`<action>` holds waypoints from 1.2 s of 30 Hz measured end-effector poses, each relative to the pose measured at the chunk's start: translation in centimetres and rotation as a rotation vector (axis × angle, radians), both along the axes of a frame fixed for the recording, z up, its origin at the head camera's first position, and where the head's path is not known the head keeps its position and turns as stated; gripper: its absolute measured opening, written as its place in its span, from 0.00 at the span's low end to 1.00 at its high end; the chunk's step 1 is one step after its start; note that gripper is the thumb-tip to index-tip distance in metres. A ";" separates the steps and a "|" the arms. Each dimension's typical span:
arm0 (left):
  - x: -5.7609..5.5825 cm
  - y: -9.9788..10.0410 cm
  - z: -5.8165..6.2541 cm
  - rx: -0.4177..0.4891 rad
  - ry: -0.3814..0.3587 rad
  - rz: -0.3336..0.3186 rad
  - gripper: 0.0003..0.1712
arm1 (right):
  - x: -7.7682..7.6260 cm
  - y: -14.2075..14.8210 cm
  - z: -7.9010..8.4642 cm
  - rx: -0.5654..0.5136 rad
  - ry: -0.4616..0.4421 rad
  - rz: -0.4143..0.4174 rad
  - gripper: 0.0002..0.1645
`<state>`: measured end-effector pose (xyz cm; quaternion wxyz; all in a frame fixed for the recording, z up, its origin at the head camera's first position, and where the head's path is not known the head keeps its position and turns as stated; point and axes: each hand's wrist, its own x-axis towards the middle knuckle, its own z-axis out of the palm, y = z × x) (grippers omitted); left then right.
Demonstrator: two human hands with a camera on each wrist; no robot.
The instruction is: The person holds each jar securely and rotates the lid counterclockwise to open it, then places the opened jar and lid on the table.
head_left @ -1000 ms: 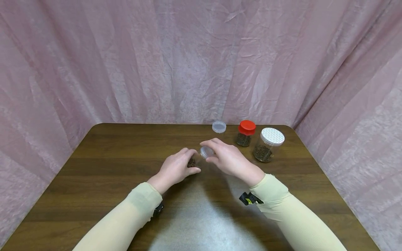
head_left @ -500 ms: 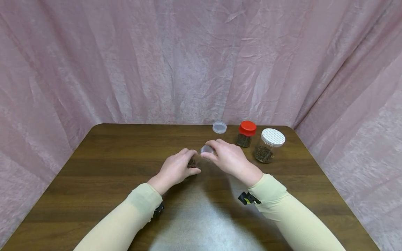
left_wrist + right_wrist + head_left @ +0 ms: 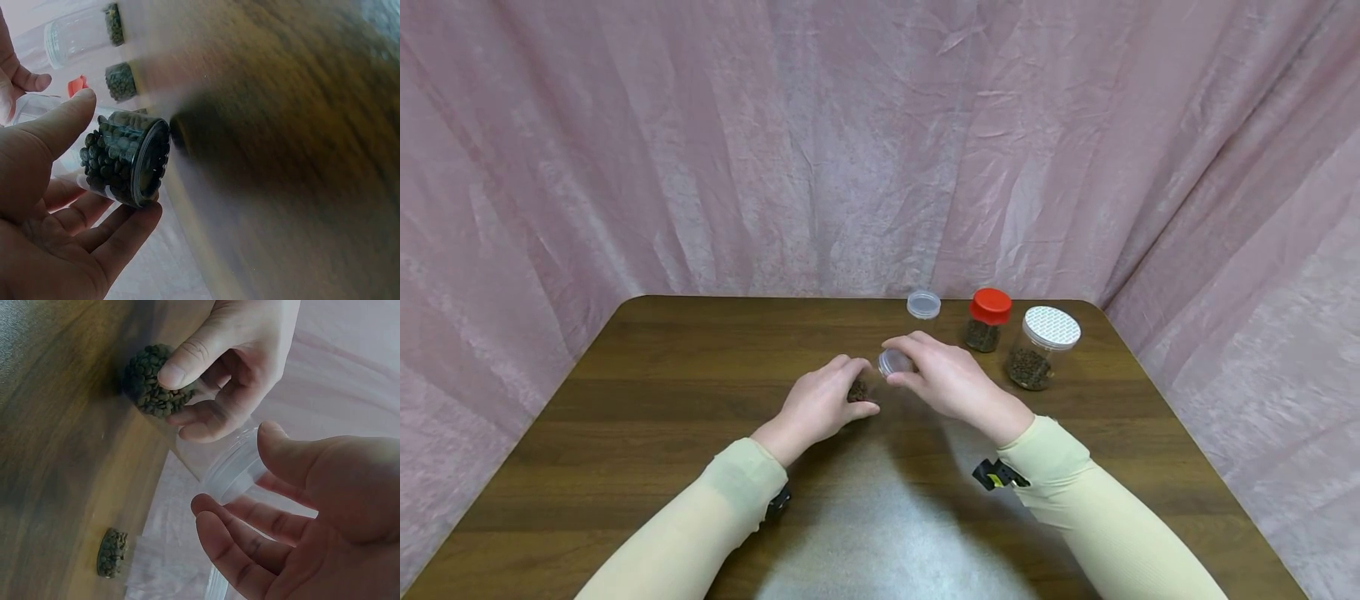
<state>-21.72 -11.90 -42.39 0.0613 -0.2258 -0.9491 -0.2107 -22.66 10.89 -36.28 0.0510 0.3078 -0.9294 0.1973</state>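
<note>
My left hand grips a small clear jar round its side, low down. Dark brown pellets fill its lower part. The jar leans toward the right, its lower rim close over the table in the left wrist view. At the jar's top, my right hand holds the translucent ribbed lid by its edge, thumb on one side and fingers on the other. From the head view, the left hand covers most of the jar's body, while the lid's flat top shows between the two hands.
Behind the right hand stands another clear-lidded jar. Right of it are a red-lidded jar and a larger jar with a white patterned lid, both part-filled with dark pellets. The wooden table ends at a pink curtain.
My right hand's thumb and fingers turned at the lid half a second ago and have since swung back to nearly their earlier position. The left hand and jar have stayed put.
</note>
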 end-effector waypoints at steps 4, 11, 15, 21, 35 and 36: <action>-0.1 -0.1 -0.1 -0.002 0.005 -0.002 0.29 | 0.0 0.1 0.0 -0.007 -0.008 0.015 0.29; -0.1 -0.2 -0.1 0.003 0.003 0.001 0.31 | 0.1 0.1 0.0 -0.041 -0.007 0.065 0.31; -0.2 -0.2 -0.2 -0.001 0.007 0.000 0.31 | 0.0 0.0 0.0 -0.044 -0.024 0.021 0.37; -0.2 -0.1 -0.1 -0.006 0.005 -0.004 0.30 | -0.1 -0.7 0.4 0.030 -0.028 -0.137 0.35; -0.1 -0.1 0.0 -0.013 0.015 -0.012 0.30 | 0.0 -0.8 0.5 0.086 -0.023 -0.111 0.30; -0.1 -0.1 0.0 -0.014 0.014 -0.013 0.30 | 0.0 -0.7 0.6 0.082 -0.024 -0.104 0.30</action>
